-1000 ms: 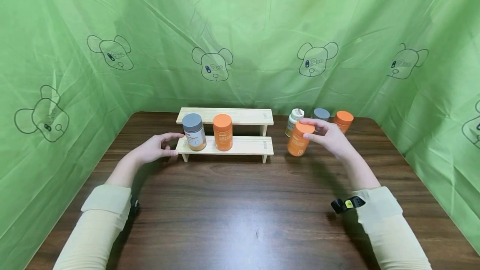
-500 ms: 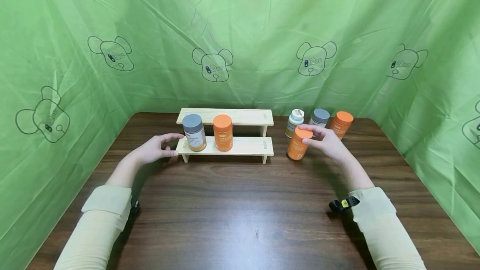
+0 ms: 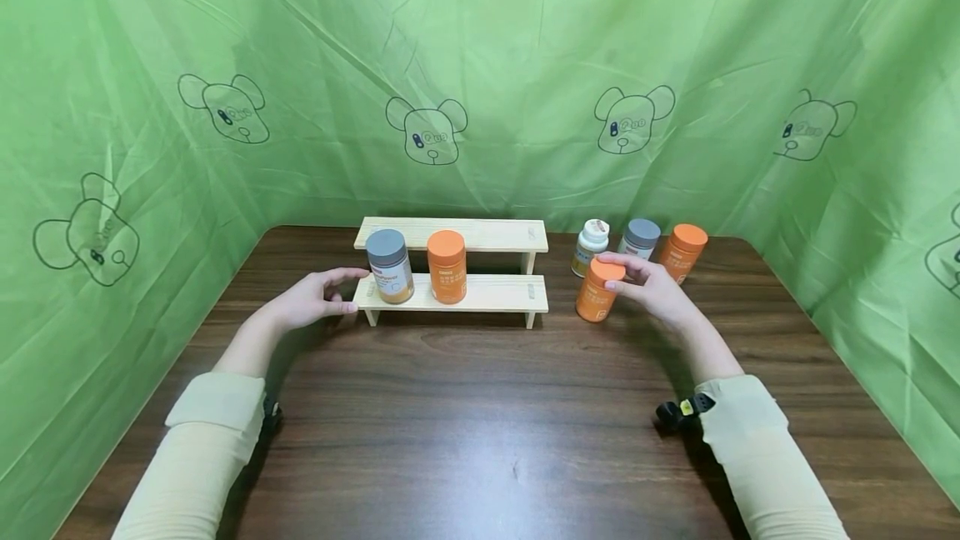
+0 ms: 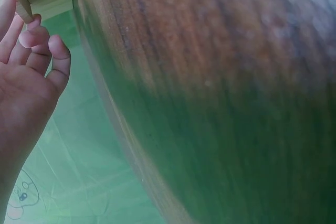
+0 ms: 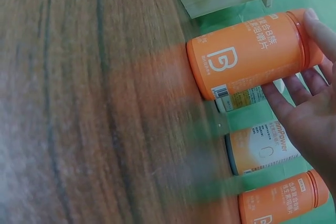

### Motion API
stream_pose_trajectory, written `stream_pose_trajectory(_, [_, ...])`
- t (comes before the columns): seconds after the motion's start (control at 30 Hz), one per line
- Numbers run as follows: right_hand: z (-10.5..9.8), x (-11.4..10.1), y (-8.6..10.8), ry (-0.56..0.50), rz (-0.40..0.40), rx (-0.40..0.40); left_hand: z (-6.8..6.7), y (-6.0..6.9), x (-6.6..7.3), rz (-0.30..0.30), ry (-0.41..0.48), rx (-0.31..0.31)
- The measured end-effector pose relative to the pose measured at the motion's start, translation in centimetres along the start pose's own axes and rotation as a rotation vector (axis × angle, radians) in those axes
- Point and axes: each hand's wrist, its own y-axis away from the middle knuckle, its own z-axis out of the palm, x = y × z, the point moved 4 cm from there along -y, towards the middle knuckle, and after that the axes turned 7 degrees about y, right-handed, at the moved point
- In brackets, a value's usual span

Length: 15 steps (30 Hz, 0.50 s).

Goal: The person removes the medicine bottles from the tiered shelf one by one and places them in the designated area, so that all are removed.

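Observation:
In the head view my right hand pinches an orange supplement bottle by its lid, thumb on one side and fingers on the other. The right wrist view shows this orange bottle upright at the tabletop, its label facing the camera. My left hand holds the left end of the lower step of a two-tier wooden shelf. In the left wrist view the fingers of my left hand meet the board's edge. On that step stand a grey-lidded bottle and another orange bottle.
Behind my right hand stand a white-capped bottle, a second grey-lidded bottle and a further orange bottle. Brown wood-grain table spreads in front. A green curtain encloses the back and sides.
My right hand has lowered the orange bottle slightly towards me onto the table, uncovering more of the grey-lidded bottle behind. The left hand keeps its place at the shelf.

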Motion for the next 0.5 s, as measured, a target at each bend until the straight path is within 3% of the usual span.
stream_pose_trajectory(0.13, [-0.2,-0.3,0.0,0.053,0.0,-0.015,-0.1,0.2,0.6,0.007,-0.003,0.0])
stream_pose_trajectory(0.37, [-0.5,-1.9,-0.2,0.11,-0.093,-0.035,-0.1,-0.6,-2.1,0.023,-0.026,0.016])
stream_pose_trajectory(0.5, [-0.5,-2.7,-0.3,0.104,-0.096,-0.043,-0.2,-0.7,-2.6,0.023,-0.021,0.018])
